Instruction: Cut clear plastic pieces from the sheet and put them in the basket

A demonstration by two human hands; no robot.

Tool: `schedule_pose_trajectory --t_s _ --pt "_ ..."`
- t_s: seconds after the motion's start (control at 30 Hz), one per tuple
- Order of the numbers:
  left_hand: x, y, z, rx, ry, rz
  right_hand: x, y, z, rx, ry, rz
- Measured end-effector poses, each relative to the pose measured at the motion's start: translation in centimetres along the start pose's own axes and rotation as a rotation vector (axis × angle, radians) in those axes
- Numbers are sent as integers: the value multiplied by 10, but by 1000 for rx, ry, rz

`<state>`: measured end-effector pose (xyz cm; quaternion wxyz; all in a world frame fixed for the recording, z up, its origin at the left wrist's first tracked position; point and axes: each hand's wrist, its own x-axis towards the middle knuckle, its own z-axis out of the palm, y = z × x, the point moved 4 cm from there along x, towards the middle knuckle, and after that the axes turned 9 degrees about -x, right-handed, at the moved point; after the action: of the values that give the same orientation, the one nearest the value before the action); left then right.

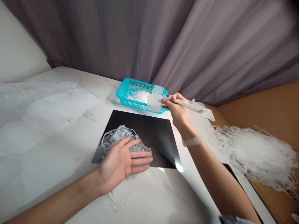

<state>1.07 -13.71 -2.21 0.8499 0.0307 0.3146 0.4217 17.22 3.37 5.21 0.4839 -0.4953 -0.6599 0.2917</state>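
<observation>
My left hand (122, 160) is palm up with its fingers stretched out, holding nothing. Beneath and behind it, a clear plastic sheet with curly cut-out strands (120, 133) lies on a black mat (151, 130). At the right end of a turquoise plastic basket (125, 88), my right hand (178, 109) is closed round a slim pale-handled tool (191, 106) with a dark tip. Its fingertips also touch a frosted flat piece (154, 103) over the basket's edge. Inside the basket are a heap of small white pieces (140, 96) and another frosted piece (157, 90).
Stacked translucent sheets (42, 112) cover the left of the marbled white table (140, 199). A tangled pile of clear plastic strands (259, 155) spreads at the right, by a cardboard box (263, 109). A grey curtain (105, 40) hangs behind the basket.
</observation>
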Motion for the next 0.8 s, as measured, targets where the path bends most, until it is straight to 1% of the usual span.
schedule_pose_trajectory --t_s 0.03,0.07,0.1,0.13,0.17,0.2,0.23,0.3,0.33,0.37,0.4,0.47,0.53,0.6,0.63,0.67,0.7,0.77,0.8 --pt "-1 -2 1 54 -11 0 17 3 1 -49 28 -17" --pt "-2 -5 2 120 -30 -1 27 5 3 -94 56 -34" --pt "-3 -9 3 194 -61 -13 31 6 6 -124 65 -52" --pt "-4 -15 5 271 -106 -42 27 5 10 -136 60 -71" --pt "-5 -23 7 355 -162 -92 16 3 15 -150 27 -101" --pt "-7 -31 9 462 -228 -145 -1 -1 22 -164 -42 -141" --pt "-8 -38 10 586 -296 -188 -21 -6 32 -177 -143 -186" --pt "-9 -50 10 819 -413 -233 -66 -17 56 -257 -467 -335" --pt "-10 -53 9 916 -459 -214 -85 -21 67 -312 -581 -406" --pt "-11 -54 10 988 -496 -169 -99 -23 77 -367 -657 -471" --pt "-12 -54 10 1035 -526 -112 -107 -24 86 -412 -681 -518" --pt "-16 -48 13 1156 -551 55 -110 -23 103 -454 -672 -575" --pt "-22 -42 16 1367 -554 272 -101 -18 115 -419 -669 -587" --pt "-29 -38 15 1620 -524 486 -88 -12 115 -367 -626 -562" --pt "-31 -36 12 1728 -476 588 -81 -8 109 -355 -577 -541" --pt "-32 -35 5 1803 -394 672 -74 -5 99 -355 -496 -507" --pt "-32 -33 -3 1847 -275 739 -66 -1 85 -363 -392 -457" --pt "-27 -28 -23 1852 -35 800 -52 9 50 -367 -181 -310" --pt "-23 -27 -31 1844 27 800 -47 15 31 -347 -89 -223"
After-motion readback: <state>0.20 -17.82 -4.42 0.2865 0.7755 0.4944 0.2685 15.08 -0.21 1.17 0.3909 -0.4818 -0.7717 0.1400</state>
